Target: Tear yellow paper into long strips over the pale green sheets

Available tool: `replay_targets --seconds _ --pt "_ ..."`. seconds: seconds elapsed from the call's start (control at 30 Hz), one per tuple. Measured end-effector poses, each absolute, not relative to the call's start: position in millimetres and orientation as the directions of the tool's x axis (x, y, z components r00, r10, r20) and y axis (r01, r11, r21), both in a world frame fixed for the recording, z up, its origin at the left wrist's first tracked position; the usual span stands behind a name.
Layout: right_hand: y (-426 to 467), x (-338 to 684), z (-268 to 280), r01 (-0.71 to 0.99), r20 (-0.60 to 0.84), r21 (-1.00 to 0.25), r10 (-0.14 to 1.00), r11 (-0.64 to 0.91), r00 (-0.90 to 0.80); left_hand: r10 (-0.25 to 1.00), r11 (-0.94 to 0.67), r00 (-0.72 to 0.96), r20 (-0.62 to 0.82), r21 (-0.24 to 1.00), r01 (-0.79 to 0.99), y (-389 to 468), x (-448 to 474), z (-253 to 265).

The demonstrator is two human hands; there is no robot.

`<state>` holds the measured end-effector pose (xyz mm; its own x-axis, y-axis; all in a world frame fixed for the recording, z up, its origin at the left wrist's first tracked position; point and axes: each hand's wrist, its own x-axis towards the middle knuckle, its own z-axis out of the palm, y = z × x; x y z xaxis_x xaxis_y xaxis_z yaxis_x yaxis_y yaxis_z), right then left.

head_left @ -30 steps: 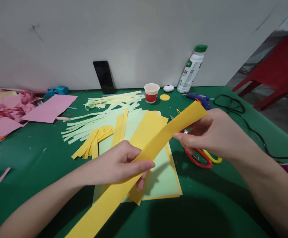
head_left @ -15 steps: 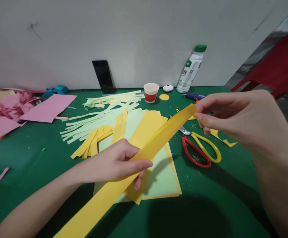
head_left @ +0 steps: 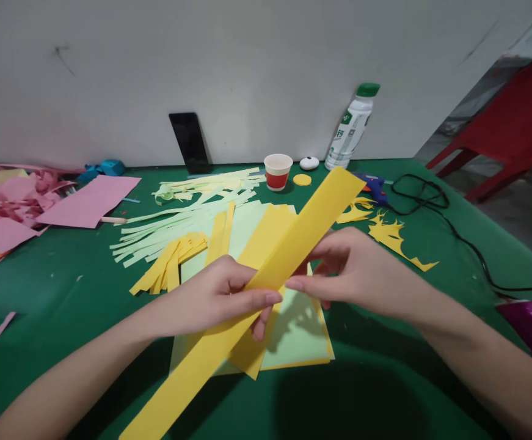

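A long yellow paper strip [head_left: 311, 226] runs diagonally from the lower left up to the right. My left hand [head_left: 229, 296] pinches it near the middle, thumb on top and fingers beneath. At its right edge, just above that grip, my right hand [head_left: 357, 269] closes on the strip, some fingers hidden behind it. Below lie pale green sheets [head_left: 300, 336] with wider yellow paper pieces [head_left: 266, 235] on top. Narrow yellow strips [head_left: 169, 263] and fringed pale green strips [head_left: 156, 235] sit to the left. No scissors show; my right hand and forearm cover where they lay.
A paper cup [head_left: 278, 174], yellow disc [head_left: 302, 179], white case [head_left: 309, 163] and leaning bottle [head_left: 350, 131] stand along the wall, with a black phone [head_left: 189, 142]. Pink paper [head_left: 89, 201] piles up left. Yellow scraps [head_left: 391, 235], a glue gun [head_left: 375, 188] and black cable [head_left: 465, 232] lie right.
My right hand has let go of the strip's upper end and moved down and left to its edge beside my left hand. The upper end now stands free, higher and straighter.
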<state>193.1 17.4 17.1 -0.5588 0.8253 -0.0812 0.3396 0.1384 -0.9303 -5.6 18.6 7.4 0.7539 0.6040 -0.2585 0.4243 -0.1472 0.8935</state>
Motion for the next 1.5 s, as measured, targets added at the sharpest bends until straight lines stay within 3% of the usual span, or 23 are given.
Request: replay_targets --seconds 0.2,0.37,0.5,0.7,0.93,1.23,1.3,1.37,1.43,1.5 --pt "11.1 180.9 7.6 0.304 0.069 -0.913 0.836 0.272 -0.544 0.594 -0.137 0.743 -0.308 0.872 0.471 18.1 -3.4 7.6" --pt "11.0 181.1 3.9 0.446 0.091 -0.822 0.854 0.355 -0.513 0.597 -0.128 0.735 -0.321 0.867 0.482 16.9 -1.6 6.6" --pt "14.8 186.7 8.6 0.558 0.063 -0.765 0.899 0.322 -0.433 0.590 -0.090 0.726 -0.352 0.866 0.493 15.8 -2.3 8.7" --pt "25.8 204.1 17.1 0.451 0.087 -0.852 0.921 0.266 -0.380 0.564 -0.009 0.728 -0.389 0.879 0.476 16.6 -2.5 12.7" --pt "32.9 220.3 23.1 0.416 0.179 -0.860 0.938 0.296 -0.297 0.551 -0.020 0.733 -0.399 0.872 0.490 18.2 -2.0 12.8" --pt "38.1 239.1 30.2 0.574 0.269 -0.778 0.961 0.256 -0.064 0.522 -0.033 0.751 -0.404 0.870 0.492 18.9 -5.9 14.3" --pt "40.3 243.4 31.1 0.623 0.356 -0.741 0.933 0.252 0.047 0.562 -0.049 0.738 -0.374 0.875 0.482 18.4 -6.5 11.7" --pt "41.9 244.9 31.0 0.615 0.437 -0.741 0.889 0.270 0.136 0.681 -0.040 0.677 -0.279 0.909 0.415 18.9 -5.4 7.1" --pt "41.5 241.1 29.8 0.558 0.436 -0.776 0.890 0.294 0.137 0.812 -0.011 0.563 -0.155 0.960 0.280 20.6 -2.8 1.3" --pt "38.9 231.2 27.3 0.497 0.347 -0.822 0.936 0.279 0.049 0.878 0.005 0.475 -0.066 0.992 0.130 22.7 0.7 -3.8"
